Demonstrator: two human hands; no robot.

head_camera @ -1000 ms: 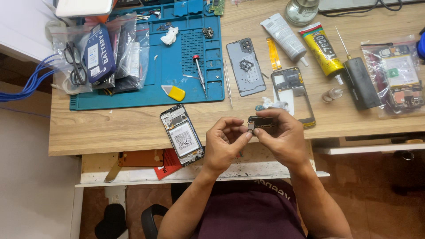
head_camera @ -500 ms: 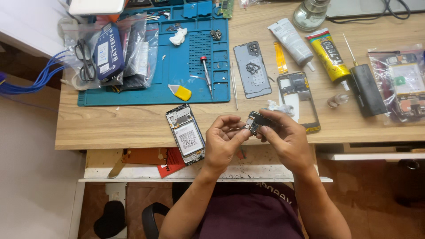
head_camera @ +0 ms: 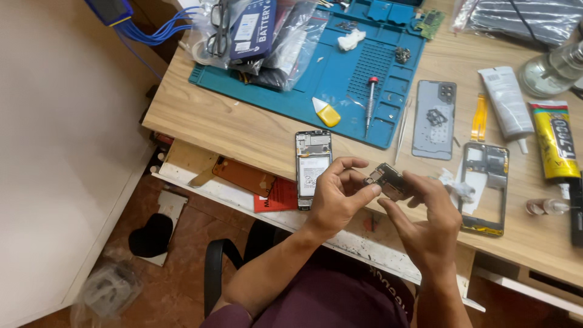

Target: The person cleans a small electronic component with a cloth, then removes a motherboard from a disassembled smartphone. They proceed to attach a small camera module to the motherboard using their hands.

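Phone repair bench, small workshop. Evidence: wooden table (head_camera: pixel 231 130) with a blue repair mat (head_camera: pixel 340 79) beyond the left hand (head_camera: pixel 337 197), carrying a screwdriver (head_camera: pixel 370 100), a yellow pick (head_camera: pixel 327 112) and loose screws. Opened phone (head_camera: pixel 313 167) just left of that hand; grey back cover (head_camera: pixel 434 118) and bare frame (head_camera: pixel 486 185) beyond the right hand (head_camera: pixel 425 222). Glue tubes (head_camera: pixel 552 140) to the far right. Bagged spare parts (head_camera: pixel 255 33) at the far left corner. Both hands pinch a small circuit board (head_camera: pixel 392 181).
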